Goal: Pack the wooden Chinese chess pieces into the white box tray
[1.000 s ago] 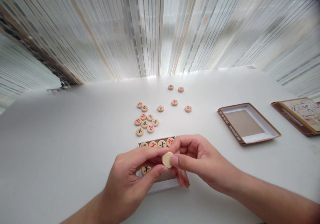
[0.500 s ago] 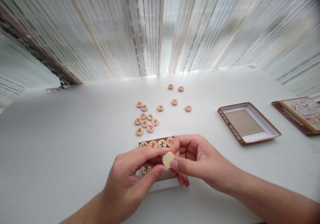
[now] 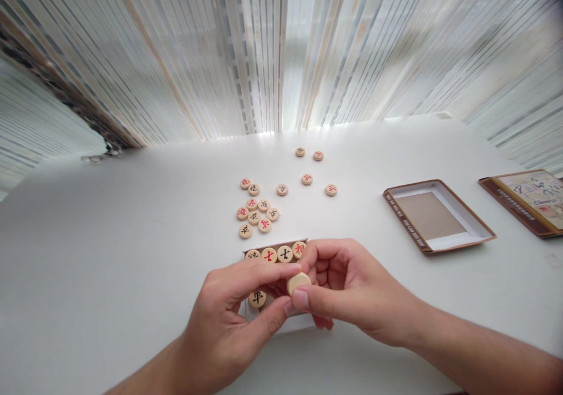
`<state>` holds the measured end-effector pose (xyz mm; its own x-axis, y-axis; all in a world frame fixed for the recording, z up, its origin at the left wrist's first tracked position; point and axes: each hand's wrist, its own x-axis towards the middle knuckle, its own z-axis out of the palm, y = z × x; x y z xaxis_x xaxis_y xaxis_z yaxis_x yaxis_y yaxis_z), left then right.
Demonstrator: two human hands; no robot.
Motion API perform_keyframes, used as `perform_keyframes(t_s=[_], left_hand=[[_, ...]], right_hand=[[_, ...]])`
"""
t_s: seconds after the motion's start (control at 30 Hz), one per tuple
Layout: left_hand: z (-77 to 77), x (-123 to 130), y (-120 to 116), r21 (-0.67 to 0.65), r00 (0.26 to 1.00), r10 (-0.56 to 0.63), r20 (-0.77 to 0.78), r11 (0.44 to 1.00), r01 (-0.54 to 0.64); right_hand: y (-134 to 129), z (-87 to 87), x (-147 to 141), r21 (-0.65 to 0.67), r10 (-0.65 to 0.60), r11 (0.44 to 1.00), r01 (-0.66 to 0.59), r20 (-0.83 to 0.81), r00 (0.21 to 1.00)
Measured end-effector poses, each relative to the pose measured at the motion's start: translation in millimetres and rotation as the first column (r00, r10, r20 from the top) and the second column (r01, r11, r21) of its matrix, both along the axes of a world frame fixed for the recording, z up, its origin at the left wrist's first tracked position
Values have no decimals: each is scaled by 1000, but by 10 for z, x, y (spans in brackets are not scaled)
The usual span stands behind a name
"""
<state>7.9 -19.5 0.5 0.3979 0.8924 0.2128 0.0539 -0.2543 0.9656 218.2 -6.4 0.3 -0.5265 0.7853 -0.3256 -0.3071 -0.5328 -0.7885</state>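
Between the fingertips of both hands is a round wooden Chinese chess piece, its blank face turned toward me. My left hand closes on it from the left with thumb and forefinger. From the right, my right hand pinches it, the other fingers curled beneath. Directly under the hands sits a shallow box, partly hidden by them. Inside it, along the far side, lies a row of pieces, among them a black-marked piece and a red-marked piece. Another black-marked piece shows near its left side.
Beyond the box, several loose chess pieces lie clustered on the white table. More pieces are scattered farther back. To the right are an open, shallow brown-edged tray and a printed box lid. A striped curtain hangs behind.
The held piece has tilted and shifted slightly right between the fingers. Both thumbs have moved closer together below it. The loose pieces and boxes have stayed put.
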Motion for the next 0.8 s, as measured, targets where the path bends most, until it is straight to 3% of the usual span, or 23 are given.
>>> perform_keyframes(t_s=[0.2,0.4,0.8], left_hand=[[58,20,23,-214,993,34,112,977,-9],[101,12,80,-311,986,99,137,949,-52],[128,56,55,-434,971,81,223,901,25]], right_hand=[[-36,55,-5,106,-39,994,36,33,999],[-26,65,-10,203,-24,979,12,56,998],[7,67,2,170,-35,985,29,36,999]])
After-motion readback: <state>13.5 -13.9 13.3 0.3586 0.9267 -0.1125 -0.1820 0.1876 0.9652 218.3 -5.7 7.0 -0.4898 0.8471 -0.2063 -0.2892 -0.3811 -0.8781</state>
